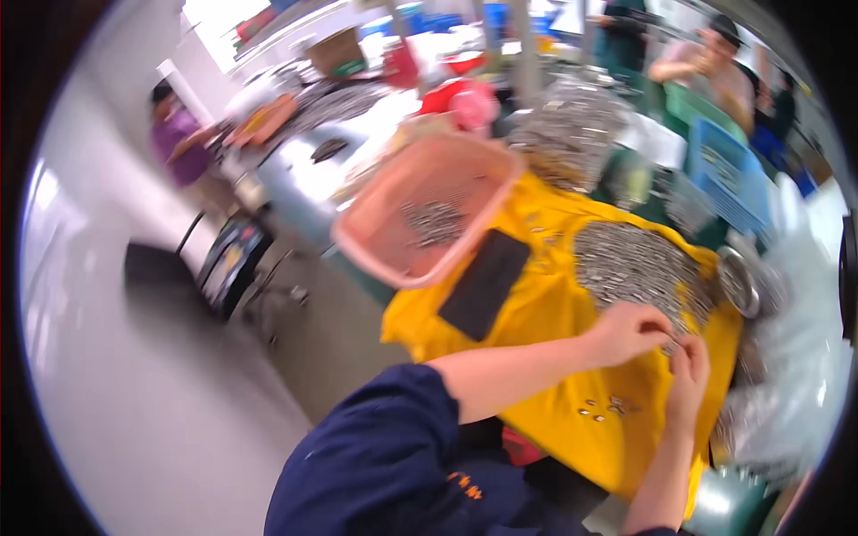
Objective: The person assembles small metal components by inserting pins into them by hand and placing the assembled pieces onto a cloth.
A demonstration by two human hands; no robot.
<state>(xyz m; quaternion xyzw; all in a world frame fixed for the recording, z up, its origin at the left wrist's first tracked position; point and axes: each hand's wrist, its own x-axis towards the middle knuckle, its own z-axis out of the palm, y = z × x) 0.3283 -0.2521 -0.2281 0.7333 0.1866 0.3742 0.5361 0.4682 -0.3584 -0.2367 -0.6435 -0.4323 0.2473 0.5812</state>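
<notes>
Metal pieces (630,263), heaped beyond left hand (626,336) and right hand (688,373), grasp too blurred to tell

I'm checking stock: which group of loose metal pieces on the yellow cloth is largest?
The dense silvery pile just beyond the left hand; the other pieces on the yellow cloth lie few and scattered.

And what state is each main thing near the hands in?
Yellow cloth: spread out, creased
Metal pieces: heaped on the cloth, some scattered
Pink basket: open-topped, small pieces inside
Dark pad: lying flat
Left hand: fingers bent, grip unclear
Right hand: fingers bent, grip unclear
</notes>
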